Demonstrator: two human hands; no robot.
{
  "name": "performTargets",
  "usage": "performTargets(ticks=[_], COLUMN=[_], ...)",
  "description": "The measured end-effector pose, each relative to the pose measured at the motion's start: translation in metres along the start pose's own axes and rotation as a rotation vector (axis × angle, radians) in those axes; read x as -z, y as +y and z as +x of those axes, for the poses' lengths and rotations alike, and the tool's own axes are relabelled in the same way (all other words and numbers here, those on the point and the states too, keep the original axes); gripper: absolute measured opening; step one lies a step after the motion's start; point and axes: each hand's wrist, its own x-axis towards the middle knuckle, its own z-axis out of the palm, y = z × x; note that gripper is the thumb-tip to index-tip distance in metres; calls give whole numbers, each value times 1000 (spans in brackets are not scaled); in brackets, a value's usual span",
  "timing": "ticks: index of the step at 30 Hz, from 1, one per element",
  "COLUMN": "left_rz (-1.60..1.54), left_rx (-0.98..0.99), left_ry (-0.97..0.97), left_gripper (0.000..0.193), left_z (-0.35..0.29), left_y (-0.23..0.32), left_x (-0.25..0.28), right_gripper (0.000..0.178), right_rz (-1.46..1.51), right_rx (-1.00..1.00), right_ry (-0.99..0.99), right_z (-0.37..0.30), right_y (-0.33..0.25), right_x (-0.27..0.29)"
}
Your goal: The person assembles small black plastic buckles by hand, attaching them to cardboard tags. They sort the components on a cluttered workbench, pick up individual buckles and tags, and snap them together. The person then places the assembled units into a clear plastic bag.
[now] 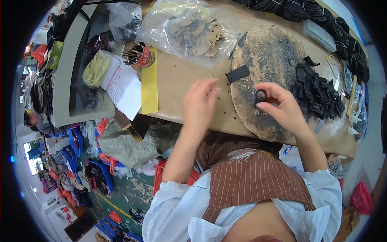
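My right hand (280, 105) pinches a small black piece bent into a loop (260, 97) between thumb and fingers, above a worn oval board (258, 117). My left hand (200, 101) hovers over the table just left of the board. Motion blurs its fingers, and whether anything is between them cannot be made out. A flat black rectangular piece with small holes (238, 74) lies across the board's left edge. Right of my right hand is a heap of curved black pieces (318, 92).
A clear plastic bag of tan cut pieces (197, 32) lies at the back. A red can of thin sticks (144, 56), a yellow strip (149, 88) and paper sheets (124, 86) are at left. Black cord bundles (314, 12) line the far right; a wooden-handled tool (352, 97) lies below.
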Motion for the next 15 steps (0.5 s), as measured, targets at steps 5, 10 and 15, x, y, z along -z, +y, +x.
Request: performTargets(ticks=[5,10,15], left_rz=[392,804,801], left_rx=[14,-115,-95], left_ry=[-131,-306,-126], left_gripper=[33,30,18], left_z=[37,30,30], left_y=[-28,-8,-8], left_x=[26,12,0], right_gripper=[29,25,23], right_rz=[281,453,699], right_rx=[-76,-23,170], right_ry=[10,39,-46], right_z=[-15,-20,-31], right_y=[15,29,36], right_x=[13,16,20])
